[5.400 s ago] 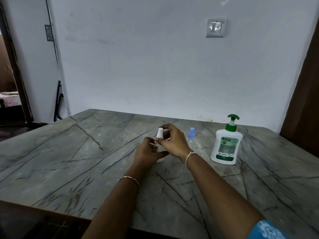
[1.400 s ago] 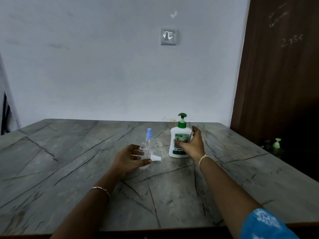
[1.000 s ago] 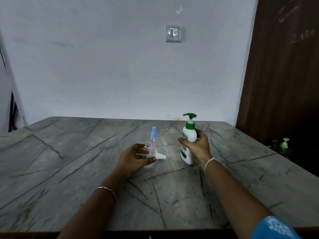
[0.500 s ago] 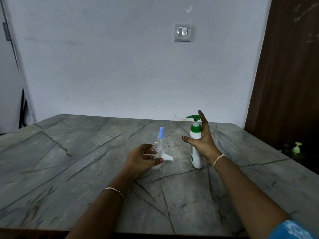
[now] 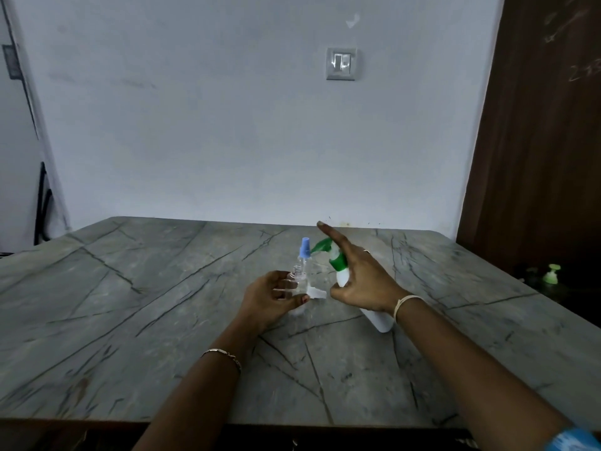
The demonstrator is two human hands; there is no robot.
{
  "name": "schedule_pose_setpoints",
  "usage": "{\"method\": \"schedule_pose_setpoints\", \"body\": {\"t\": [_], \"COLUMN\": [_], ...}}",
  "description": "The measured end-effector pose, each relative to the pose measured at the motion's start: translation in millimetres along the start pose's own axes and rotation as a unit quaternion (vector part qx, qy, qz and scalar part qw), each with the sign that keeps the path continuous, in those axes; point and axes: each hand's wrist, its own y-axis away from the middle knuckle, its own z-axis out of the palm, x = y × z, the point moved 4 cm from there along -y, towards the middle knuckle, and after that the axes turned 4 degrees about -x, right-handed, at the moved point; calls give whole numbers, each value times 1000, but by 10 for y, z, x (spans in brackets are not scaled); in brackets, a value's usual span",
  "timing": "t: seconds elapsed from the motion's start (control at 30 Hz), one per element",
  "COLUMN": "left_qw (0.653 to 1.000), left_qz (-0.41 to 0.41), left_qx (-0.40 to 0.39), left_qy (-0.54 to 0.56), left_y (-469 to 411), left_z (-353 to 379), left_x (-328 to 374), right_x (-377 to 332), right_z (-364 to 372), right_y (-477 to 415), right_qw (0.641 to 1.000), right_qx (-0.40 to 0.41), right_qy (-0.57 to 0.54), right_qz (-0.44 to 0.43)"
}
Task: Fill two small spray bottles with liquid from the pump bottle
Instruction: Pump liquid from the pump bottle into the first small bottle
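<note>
Left hand curled round the uncapped spray bottle, clear, upright on the table, thumb across its front, open threaded neck showing above the fingers. Right hand grips the pump bottle at its upper body, thumb hooked in front, index finger stretched out straight over the green pump head. Pump bottle is tilted left, nozzle aimed toward the open neck, not touching it; can't tell if its base is on the table. White spray cap lies on the table between the two hands. Blue-capped spray bottle stands upright just behind the uncapped one, beside the nozzle. Wall switch above, brown door at right.
</note>
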Motion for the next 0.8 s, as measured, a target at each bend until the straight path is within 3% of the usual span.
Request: {"method": "schedule_pose_setpoints", "body": {"t": [0.33,0.8], "left_qw": [1000,1000], "left_qz": [0,11], "left_qx": [-4,4], "left_qy": [3,-20], "left_y": [11,7], "left_z": [-3,-3], "left_x": [-2,19], "right_x": [-29,-32], "right_z": [168,183], "right_y": [-82,-33], "right_qw": [995,984], "right_qx": [-30,-103], "right_qy": [97,143], "right_qz": [-12,-17]}}
